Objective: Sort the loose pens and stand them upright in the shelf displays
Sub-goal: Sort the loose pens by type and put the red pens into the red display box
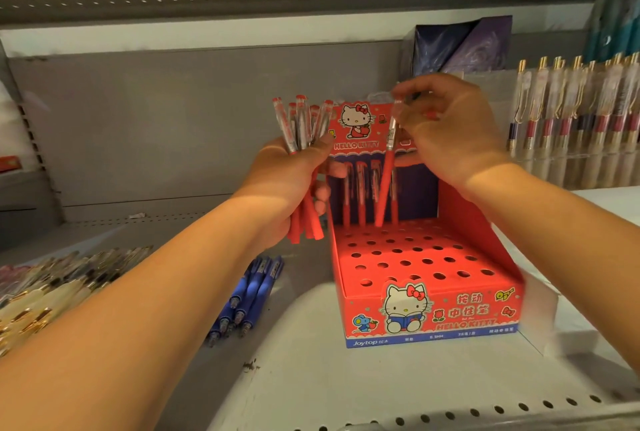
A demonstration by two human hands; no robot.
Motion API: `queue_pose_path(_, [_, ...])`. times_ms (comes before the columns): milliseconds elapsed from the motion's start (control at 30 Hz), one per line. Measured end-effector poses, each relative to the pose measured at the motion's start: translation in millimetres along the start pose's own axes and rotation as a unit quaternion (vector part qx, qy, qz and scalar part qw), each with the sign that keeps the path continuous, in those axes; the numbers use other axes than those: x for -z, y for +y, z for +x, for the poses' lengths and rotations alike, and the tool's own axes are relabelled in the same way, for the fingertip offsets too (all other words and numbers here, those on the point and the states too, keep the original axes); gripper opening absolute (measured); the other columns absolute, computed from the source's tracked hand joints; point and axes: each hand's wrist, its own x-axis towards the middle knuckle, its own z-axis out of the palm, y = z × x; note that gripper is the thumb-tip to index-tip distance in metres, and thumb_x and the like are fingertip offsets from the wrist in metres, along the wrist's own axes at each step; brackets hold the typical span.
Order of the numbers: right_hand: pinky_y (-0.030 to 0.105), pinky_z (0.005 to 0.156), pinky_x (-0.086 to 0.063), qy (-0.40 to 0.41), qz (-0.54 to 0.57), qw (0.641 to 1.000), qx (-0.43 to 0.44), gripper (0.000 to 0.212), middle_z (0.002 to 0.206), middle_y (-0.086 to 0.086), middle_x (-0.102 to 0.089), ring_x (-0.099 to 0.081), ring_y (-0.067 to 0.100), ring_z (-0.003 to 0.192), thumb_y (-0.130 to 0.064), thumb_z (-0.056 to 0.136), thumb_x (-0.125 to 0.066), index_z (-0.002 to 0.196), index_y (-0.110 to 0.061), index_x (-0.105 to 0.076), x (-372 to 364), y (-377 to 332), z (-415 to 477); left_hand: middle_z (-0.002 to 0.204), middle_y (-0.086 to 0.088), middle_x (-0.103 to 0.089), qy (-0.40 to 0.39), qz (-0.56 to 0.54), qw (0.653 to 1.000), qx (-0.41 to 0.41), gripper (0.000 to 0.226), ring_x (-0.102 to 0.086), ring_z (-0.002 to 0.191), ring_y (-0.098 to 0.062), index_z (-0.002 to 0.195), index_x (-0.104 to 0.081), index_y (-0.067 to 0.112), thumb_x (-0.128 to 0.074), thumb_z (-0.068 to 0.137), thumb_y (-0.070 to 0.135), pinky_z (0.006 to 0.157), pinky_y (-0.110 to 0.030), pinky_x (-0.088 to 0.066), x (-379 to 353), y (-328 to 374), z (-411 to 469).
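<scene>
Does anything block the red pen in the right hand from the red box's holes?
Nothing visible. The red pen has its tip at the back row of the box, between standing pens; holes in front are empty.

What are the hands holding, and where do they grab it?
The left hand grips a pen bunch round its middle. The right hand pinches a single pen near its top.

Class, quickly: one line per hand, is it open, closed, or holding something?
Left hand: closed round a bundle of red pens.
Right hand: pinching a single red pen by its upper end, over the display box.
</scene>
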Motion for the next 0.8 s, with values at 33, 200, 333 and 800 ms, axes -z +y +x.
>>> queue_pose_path(33, [0.033, 0.063, -0.060, -0.001, -0.057, 0.998, 0.021, 0.014, 0.087, -0.003, -0.065, -0.070, 0.010, 0.078, -0.014, 0.092, -0.065, 0.098, -0.026, -0.066, 1.3, 1.8, 1.2, 0.060, -0.002, -0.064, 0.000, 0.002, 1.000, -0.001, 0.012, -0.038, 0.037, -0.012, 0.092, -0.054, 0.015, -0.058, 0.099, 0.023, 0.036, -0.018, -0.034, -0.2, -0.6, 0.1])
queue_pose_path(200, [0.044, 0.074, -0.059, 0.001, -0.193, 0.979, 0.060, 0.012, 0.087, -0.005, -0.063, -0.066, 0.020, 0.080, -0.014, 0.095, -0.061, 0.101, -0.023, -0.066, 5.5, 7.4, 2.2, 0.058, -0.002, -0.050, -0.012, 0.003, 0.999, 0.031, 0.012, -0.029, 0.037, -0.010, 0.091, -0.049, 0.015, -0.056, 0.099, 0.022, 0.037, -0.015, -0.024, 0.1, 1.5, -0.1])
queue_pose_path(333, [0.030, 0.072, -0.051, 0.006, -0.260, 0.961, 0.092, 0.011, 0.094, 0.005, -0.065, -0.059, 0.018, 0.078, -0.010, 0.094, -0.060, 0.102, -0.016, -0.066, 5.1, 16.1, 0.4, 0.056, -0.001, -0.046, -0.019, -0.002, 0.998, 0.055, 0.015, -0.027, 0.035, -0.010, 0.083, -0.046, 0.016, -0.053, 0.096, 0.019, 0.037, -0.014, -0.021, -0.2, 2.1, 1.5])
queue_pose_path(800, [0.028, 0.077, -0.043, -0.108, -0.427, 0.895, -0.061, 0.020, 0.111, 0.017, -0.062, -0.061, 0.034, 0.098, -0.009, 0.093, -0.058, 0.113, -0.007, -0.063, 1.7, 12.8, -3.6, 0.064, 0.000, -0.063, -0.073, 0.004, 0.997, -0.021, 0.012, -0.047, 0.041, -0.012, 0.087, -0.056, 0.013, -0.059, 0.098, 0.017, 0.037, -0.021, -0.039, -2.6, -6.9, 0.4])
